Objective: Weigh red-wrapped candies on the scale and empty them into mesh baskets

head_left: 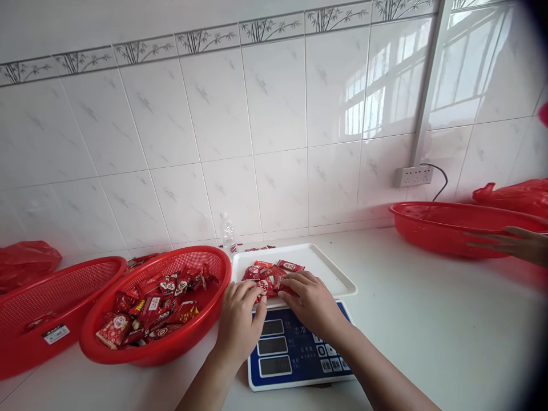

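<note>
A wall (pixel 278 103) of pale tiles, with a border of bamboo drawings, stands behind the white bench (pixel 406 319). On this bench there is a scale (pixel 299 378) with blue panel, three small displays and keys, and its white tray (pixel 329 274) is at the far side of the panel. A small heap of red packets (pixel 251 273) lies on the near left part of the tray, between the two hands. The left hand (pixel 240 317) has its fingers bent over the left side of the heap, with the thumb apart from them. The right hand (pixel 309 299) has its fingers curved over the right side of the heap. Both touch packets, but I cannot tell whether the fingers grasp one firmly. To the left of the tray is a round red basket (pixel 149 358), which holds many wrapped sweets (pixel 152 308). Further left are a second basket (pixel 96 275), with a white label, and a red bag (pixel 32 260). A clear bottle (pixel 228 233) stands upright behind the tray, near the wall. At the far right, another person's hand (pixel 516 242), blurred, is at a third basket (pixel 445 237), below a socket strip (pixel 414 176).
</note>
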{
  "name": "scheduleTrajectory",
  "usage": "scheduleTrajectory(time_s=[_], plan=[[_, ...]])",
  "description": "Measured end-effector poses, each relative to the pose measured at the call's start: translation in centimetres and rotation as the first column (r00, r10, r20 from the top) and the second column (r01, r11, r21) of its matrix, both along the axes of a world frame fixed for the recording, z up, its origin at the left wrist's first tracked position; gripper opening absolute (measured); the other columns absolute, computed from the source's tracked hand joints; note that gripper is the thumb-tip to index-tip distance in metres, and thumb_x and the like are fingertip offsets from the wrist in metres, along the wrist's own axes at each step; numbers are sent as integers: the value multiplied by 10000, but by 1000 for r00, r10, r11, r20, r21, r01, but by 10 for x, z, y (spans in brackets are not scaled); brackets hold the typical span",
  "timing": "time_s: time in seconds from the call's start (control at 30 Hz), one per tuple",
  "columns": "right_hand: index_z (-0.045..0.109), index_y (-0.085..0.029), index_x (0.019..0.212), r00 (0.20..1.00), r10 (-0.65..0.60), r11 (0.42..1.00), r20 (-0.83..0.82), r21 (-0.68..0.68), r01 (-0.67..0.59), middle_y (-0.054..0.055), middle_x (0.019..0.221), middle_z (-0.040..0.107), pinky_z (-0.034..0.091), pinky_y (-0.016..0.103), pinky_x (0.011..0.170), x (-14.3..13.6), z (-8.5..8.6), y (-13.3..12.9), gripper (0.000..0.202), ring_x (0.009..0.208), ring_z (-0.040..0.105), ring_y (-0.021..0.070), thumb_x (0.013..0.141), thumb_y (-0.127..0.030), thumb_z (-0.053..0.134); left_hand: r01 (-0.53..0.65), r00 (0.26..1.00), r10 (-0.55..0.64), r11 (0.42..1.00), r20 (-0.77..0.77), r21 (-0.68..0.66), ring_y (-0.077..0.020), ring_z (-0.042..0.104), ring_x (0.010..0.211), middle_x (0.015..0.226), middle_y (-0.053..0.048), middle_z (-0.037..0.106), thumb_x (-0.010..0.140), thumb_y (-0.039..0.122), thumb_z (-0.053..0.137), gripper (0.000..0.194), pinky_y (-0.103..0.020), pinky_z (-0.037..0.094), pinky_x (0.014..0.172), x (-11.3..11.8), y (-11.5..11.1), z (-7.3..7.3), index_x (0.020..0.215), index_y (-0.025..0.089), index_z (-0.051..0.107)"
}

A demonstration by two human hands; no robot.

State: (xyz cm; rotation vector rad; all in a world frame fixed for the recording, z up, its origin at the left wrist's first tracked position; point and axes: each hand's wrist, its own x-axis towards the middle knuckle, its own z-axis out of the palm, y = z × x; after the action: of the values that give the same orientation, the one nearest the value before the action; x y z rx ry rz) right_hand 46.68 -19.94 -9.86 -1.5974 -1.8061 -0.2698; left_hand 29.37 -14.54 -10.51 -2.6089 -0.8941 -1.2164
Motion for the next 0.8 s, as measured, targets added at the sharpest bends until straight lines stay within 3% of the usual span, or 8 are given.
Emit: scheduleTrajectory(time_s=[0.13,0.37,0.5,0.63,0.8], plan=[[658,-229,973,998,-69,997,12,-35,69,64,1071,668,447,438,855,3,-2,2,212,1029,564,256,862,-323,505,-55,998,55,998,-12,-27,-234,561,968,1027,-59,636,869,258,463,200,-485,406,915,-1,2,-2,1022,207,582],[643,-223,1052,1000,11,999,13,-41,-11,75,1132,645,462,409,871,0,-2,2,271,1061,564,239,886,-340,464,3,998,3,995,64,-101,-223,583,908,960,-67,614,827,234,502,197,-401,495,807,-1,2,-3,1002,205,587],[629,-243,1093,999,-49,998,-18,-39,48,60,1151,640,464,402,867,2,-2,3,292,1052,571,236,901,-319,423,56,979,-30,991,202,-123,-214,590,906,967,-64,583,807,224,533,190,-374,506,799,-1,3,-3,986,217,597],[645,-256,1037,994,-101,991,-32,-90,98,38,1107,659,487,380,806,4,-1,3,280,991,597,228,902,-310,407,195,866,-82,964,493,-183,-183,586,898,1003,-64,541,814,263,558,176,-313,532,749,-2,-1,3,982,219,583],[656,-264,1008,999,-9,998,-38,-64,7,29,1106,658,496,342,784,2,-2,1,261,975,609,208,894,-319,428,446,638,-48,836,768,-319,-185,596,941,977,-58,583,814,342,584,230,-323,522,808,-5,-2,8,991,201,541]])
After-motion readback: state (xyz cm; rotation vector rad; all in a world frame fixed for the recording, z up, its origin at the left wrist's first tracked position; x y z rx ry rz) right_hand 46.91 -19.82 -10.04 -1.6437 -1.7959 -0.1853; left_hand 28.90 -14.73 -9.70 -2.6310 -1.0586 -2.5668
